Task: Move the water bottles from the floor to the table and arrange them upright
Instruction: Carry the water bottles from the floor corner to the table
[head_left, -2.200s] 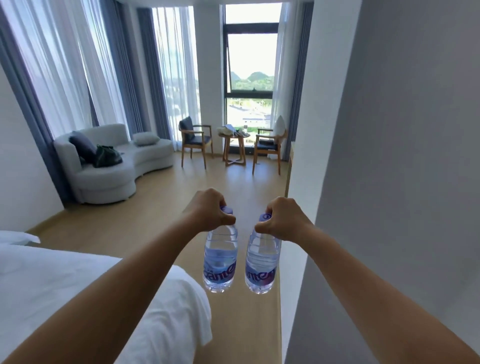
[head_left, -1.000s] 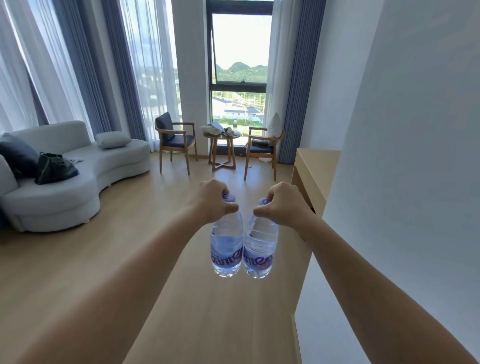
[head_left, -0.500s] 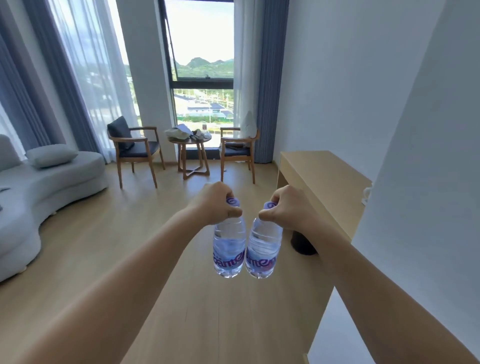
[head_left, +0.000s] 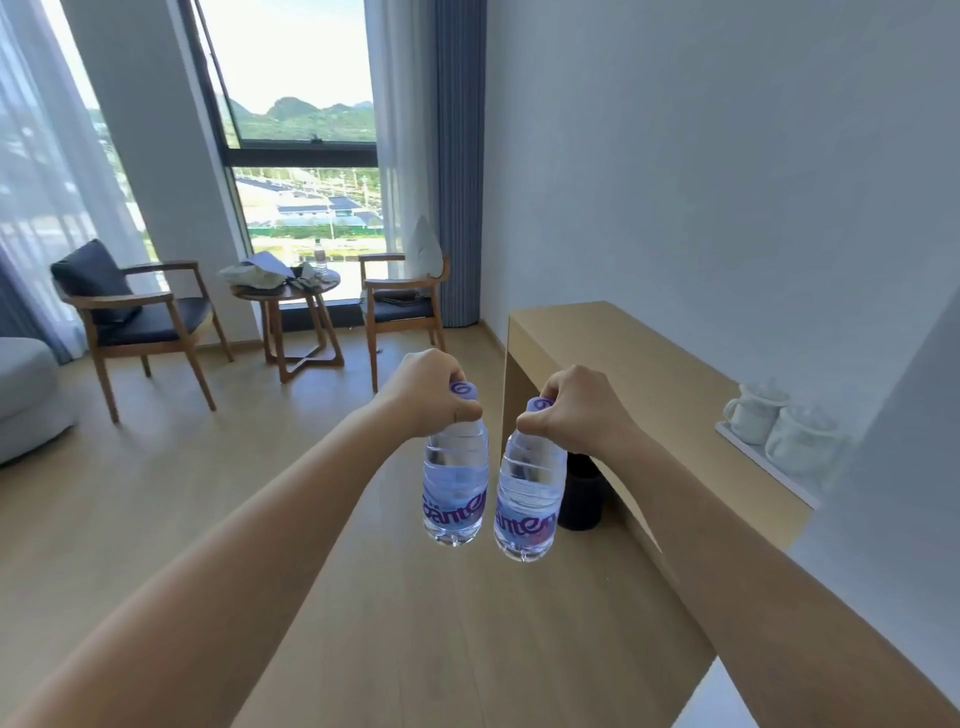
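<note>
Water bottles (head_left: 456, 483), clear, purple caps, blue labels, hanging upright, gripped by necks

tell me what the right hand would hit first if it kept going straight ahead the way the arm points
Probably the near end of the wooden table, just beyond the right hand and its bottle; depth is unclear from this one view.

A light wooden surface (head_left: 639, 364) is running along the right-hand wall, and it is carrying a white tray (head_left: 763, 470) near its closer end with two white cups (head_left: 779, 426) sitting on the tray. The wooden floor (head_left: 182, 499) is bearing a dark cylindrical bin (head_left: 581, 493) under the surface's edge. Farther off it is bearing two armchairs (head_left: 140, 317), with a small round table (head_left: 293, 312) standing between them and holding loose items and a bottle.
</note>
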